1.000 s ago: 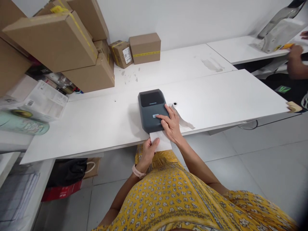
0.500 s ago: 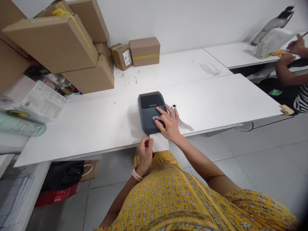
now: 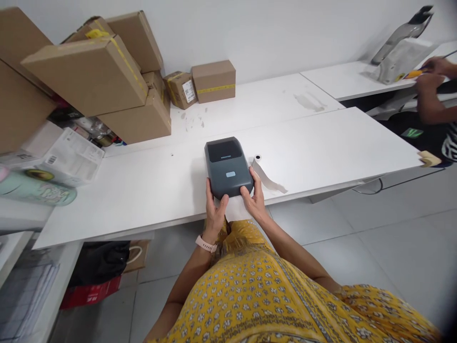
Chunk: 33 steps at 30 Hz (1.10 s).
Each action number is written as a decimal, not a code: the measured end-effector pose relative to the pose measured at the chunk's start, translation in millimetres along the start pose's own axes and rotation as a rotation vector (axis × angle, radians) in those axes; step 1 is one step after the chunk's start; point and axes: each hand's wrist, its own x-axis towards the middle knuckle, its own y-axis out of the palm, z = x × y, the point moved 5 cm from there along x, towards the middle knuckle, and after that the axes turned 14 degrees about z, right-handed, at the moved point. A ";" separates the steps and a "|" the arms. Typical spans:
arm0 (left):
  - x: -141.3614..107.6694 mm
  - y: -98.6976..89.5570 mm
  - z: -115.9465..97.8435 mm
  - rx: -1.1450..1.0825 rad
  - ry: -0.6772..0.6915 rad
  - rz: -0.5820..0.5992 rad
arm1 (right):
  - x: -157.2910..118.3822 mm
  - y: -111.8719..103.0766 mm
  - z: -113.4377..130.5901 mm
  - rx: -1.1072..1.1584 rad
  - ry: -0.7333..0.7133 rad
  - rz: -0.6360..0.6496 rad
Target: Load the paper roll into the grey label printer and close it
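A dark grey device (image 3: 228,169) with a glossy black panel and a small light button is at the front of the white table (image 3: 150,186). My left hand (image 3: 214,212) grips its lower left side, thumb on the front edge. Around its lower right corner is my right hand (image 3: 254,197), thumb also on the front edge. A white paper sheet (image 3: 236,208) hangs out below the device's front, between my hands. Just right of the device a small paper roll (image 3: 257,158) stands with its loose strip trailing toward the table's edge.
Stacked cardboard boxes (image 3: 89,76), a white box (image 3: 71,155) and a mint-green bottle (image 3: 43,190) are on the left. Two small cartons stand against the wall. At the far right a person's hands (image 3: 430,76) hold an orange object beside a white package (image 3: 403,59).
My left hand has let go of the paper and taken the device's left side. My right hand has moved from the device's top to its lower right corner. The view has shifted slightly.
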 end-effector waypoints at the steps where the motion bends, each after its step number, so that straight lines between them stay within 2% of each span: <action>1: 0.1 0.5 -0.1 -0.025 0.006 0.010 | 0.1 -0.2 -0.7 0.010 0.000 0.014; 5: 1.7 0.8 1.8 -0.166 0.018 -0.047 | -1.6 1.2 -7.7 0.154 0.059 0.062; 10: 4.0 1.9 5.1 -0.247 0.023 -0.117 | -1.5 3.0 -12.6 0.323 0.091 0.028; 16: 3.4 -1.1 4.3 -0.179 -0.010 -0.123 | 1.7 0.6 -5.1 0.236 0.106 0.034; 20: 7.2 -9.1 -9.7 -0.119 0.046 -0.107 | 12.5 -13.1 6.9 0.044 0.104 0.066; 23: 24.5 -20.4 -27.4 -0.087 0.090 -0.099 | 42.5 -24.6 24.8 -0.175 0.034 0.101; 26: 57.2 -33.9 -36.8 -0.073 0.082 -0.130 | 92.0 -29.8 44.5 -0.298 -0.073 0.089; 28: 81.0 -41.1 -33.5 -0.052 0.035 -0.171 | 130.1 -29.3 53.4 -0.351 -0.109 0.078; 30: 100.1 -43.4 -21.9 -0.032 -0.082 -0.170 | 167.7 -25.8 58.3 -0.400 -0.125 0.111; 33: 113.2 -40.6 -6.2 0.022 -0.158 -0.117 | 218.8 -21.2 58.8 -0.422 -0.114 0.162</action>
